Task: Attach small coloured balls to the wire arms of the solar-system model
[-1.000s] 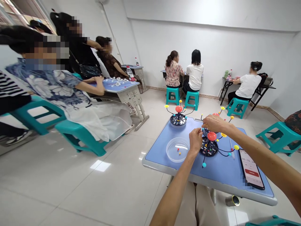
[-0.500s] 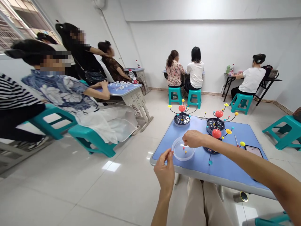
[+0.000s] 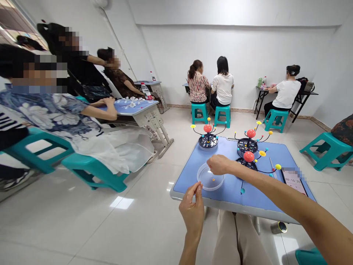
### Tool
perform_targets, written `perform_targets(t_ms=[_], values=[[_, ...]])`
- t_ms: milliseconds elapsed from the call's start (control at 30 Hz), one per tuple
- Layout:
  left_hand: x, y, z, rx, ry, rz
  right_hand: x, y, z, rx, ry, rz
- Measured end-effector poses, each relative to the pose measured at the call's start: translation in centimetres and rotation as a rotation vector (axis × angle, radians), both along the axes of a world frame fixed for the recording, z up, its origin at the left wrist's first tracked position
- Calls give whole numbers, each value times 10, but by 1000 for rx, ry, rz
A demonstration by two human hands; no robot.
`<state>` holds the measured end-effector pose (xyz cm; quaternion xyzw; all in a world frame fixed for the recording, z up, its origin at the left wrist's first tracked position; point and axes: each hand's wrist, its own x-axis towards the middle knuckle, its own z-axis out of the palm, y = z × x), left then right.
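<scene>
My left hand (image 3: 192, 206) is at the near left rim of a clear round dish (image 3: 199, 180), thumb and fingertips pinched together. Whatever may be between them is too small to make out. Reaching across the table, my right hand (image 3: 219, 164) is closed over the dish's far side with its fingers curled down, so its fingertips are hidden. One small yellow bead (image 3: 213, 180) lies inside the dish. Just right of my right hand stands a solar system model (image 3: 248, 157) with a red ball and coloured balls on black arms, partly covered by my forearm.
Two more such models, one at the back left (image 3: 207, 129) and one at the back right (image 3: 250, 134), stand on the blue table (image 3: 190, 167). A screwdriver (image 3: 273, 167) and a phone (image 3: 292, 180) lie at right. People sit on green stools (image 3: 93, 167) around the room.
The view has turned slightly right. A small red piece seen in the dish before no longer shows; only the yellow bead does. Both hands keep nearly the same places by the dish.
</scene>
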<state>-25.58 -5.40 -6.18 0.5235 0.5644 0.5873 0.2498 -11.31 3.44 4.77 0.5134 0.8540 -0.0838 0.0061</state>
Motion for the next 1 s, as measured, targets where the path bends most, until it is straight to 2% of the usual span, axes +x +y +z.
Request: perform_targets(t_ms=[67,167,233,367,467,600,833,1000], values=[[1,-3,1,-2,4,-9,13,-4,19,13,85,-17],[5,-8,2,-2,16,-37,37,-23,49,54,513,-79],[9,-11,-1,-2,43,-63,53,-42,66,88,707,-109],[15,-14,-11,104,248,-84,80,-88,83,83,899,-216],[16,-11,-20,189,451,-96,94,-115,78,43,957,-323],[9,0,-25,265,605,-173,109,-137,57,27,1017,-453],[-9,18,-25,299,672,-192,141,-166,23,-118,1177,-671],[-19,32,-24,305,702,-171,149,-189,2,-168,1251,-787]])
